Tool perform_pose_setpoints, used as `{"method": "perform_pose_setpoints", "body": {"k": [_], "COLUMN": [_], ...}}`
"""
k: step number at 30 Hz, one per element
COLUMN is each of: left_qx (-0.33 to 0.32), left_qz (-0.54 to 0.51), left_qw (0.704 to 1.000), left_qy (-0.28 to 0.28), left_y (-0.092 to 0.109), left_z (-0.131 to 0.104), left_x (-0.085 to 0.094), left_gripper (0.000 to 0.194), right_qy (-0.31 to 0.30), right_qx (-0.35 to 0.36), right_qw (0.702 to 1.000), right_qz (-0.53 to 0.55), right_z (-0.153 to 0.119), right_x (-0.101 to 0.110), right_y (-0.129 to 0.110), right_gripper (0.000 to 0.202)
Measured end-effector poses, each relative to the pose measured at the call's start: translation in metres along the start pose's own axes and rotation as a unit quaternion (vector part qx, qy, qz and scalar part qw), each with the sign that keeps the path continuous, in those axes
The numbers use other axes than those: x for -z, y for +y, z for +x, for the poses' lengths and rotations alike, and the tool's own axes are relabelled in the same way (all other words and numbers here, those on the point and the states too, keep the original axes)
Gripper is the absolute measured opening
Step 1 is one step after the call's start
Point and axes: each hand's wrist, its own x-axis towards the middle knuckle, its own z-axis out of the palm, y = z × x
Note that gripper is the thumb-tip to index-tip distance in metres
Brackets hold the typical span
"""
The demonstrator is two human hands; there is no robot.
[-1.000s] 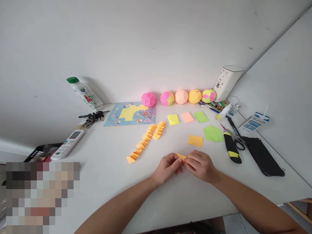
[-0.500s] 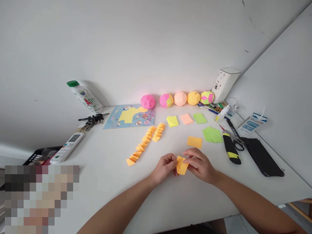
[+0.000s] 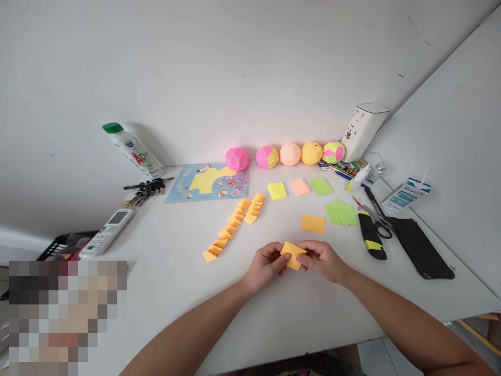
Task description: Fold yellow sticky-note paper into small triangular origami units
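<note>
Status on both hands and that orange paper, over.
Left hand and right hand pinching folded orange paper. Flat orange sheet just beyond, apparently not in the way.

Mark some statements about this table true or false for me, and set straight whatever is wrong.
1. The left hand and right hand hold the same orange paper. True.
2. The folded orange pieces lie in a single heap. False: they lie in two rows.
3. In the picture, the black pouch lies right of the black-and-yellow tool. True.
4. The all-pink ball is at the right end of its row. False: it is at the left end.
5. The white remote control lies left of both hands. True.
</note>
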Motion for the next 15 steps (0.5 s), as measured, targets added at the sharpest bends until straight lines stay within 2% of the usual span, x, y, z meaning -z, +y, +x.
{"method": "perform_pose_setpoints", "body": {"k": [4,10,15], "left_qx": [-0.002,-0.018,-0.036], "left_qz": [-0.032,-0.028,-0.013], "left_qw": [0.999,0.999,0.999], "left_qy": [0.021,-0.004,-0.01], "left_y": [-0.0021,-0.0024,-0.0038], "left_z": [0.001,-0.0012,-0.003], "left_x": [-0.0006,-0.0022,-0.0035], "left_gripper": [0.032,0.046,0.043], "right_qy": [0.02,0.018,0.027], "right_qx": [0.014,0.016,0.018], "right_qw": [0.999,0.999,0.999], "right_qz": [0.029,0.021,0.016], "right_z": [0.0006,0.0008,0.0008], "right_x": [0.0006,0.0017,0.0015], "right_y": [0.0027,0.0026,0.0014], "right_gripper": [0.03,0.028,0.027]}}
